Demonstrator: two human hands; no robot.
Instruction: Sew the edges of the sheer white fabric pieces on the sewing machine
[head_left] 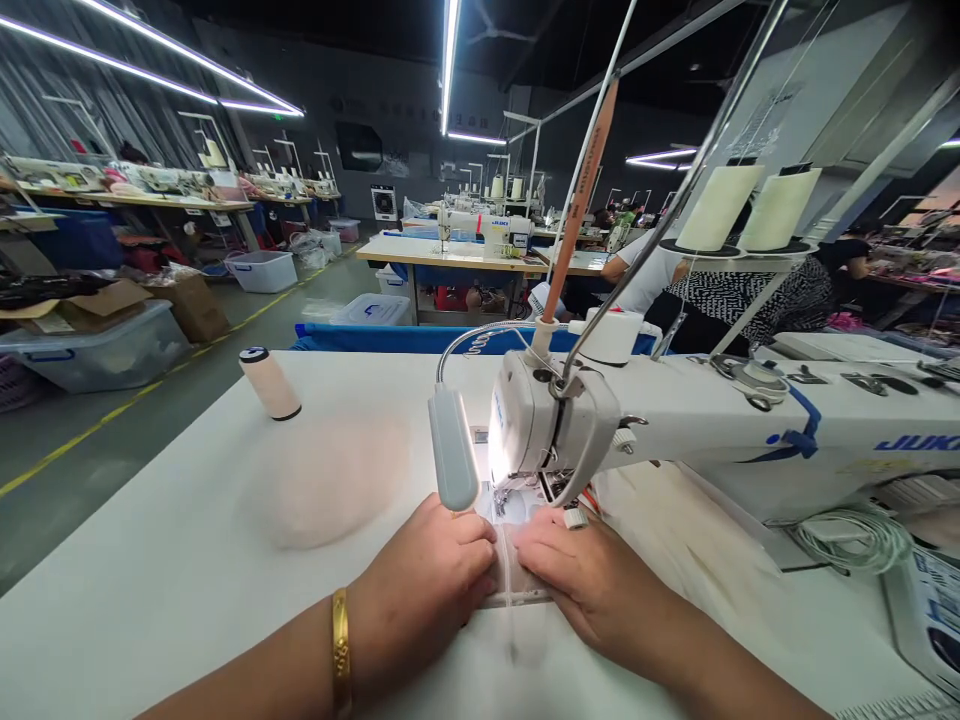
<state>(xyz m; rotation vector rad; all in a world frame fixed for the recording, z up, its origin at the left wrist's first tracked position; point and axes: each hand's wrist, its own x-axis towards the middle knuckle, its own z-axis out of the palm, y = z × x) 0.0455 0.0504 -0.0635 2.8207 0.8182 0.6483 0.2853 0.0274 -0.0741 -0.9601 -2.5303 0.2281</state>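
Note:
Right at the needle area of a white sewing machine (600, 420), a strip of sheer pale fabric (508, 565) with a narrow seam or band lies between my hands. My left hand (431, 580), wearing a gold bracelet (340, 640) at the wrist, has its fingers curled in on the fabric's left side. From the right, my right hand (600, 580) grips the fabric close to the presser foot, its fingers bent together. My fingertips are partly hidden. A grey lamp (453, 450) on a bendable neck shines on the needle from the left.
Left on the white table stands a peach thread spool (270, 385), near a sheer pinkish piece (337, 485). More pale fabric (682, 530) lies under the machine arm. Two cream thread cones (720, 208) sit on a stand. A control panel (926, 610) is at right.

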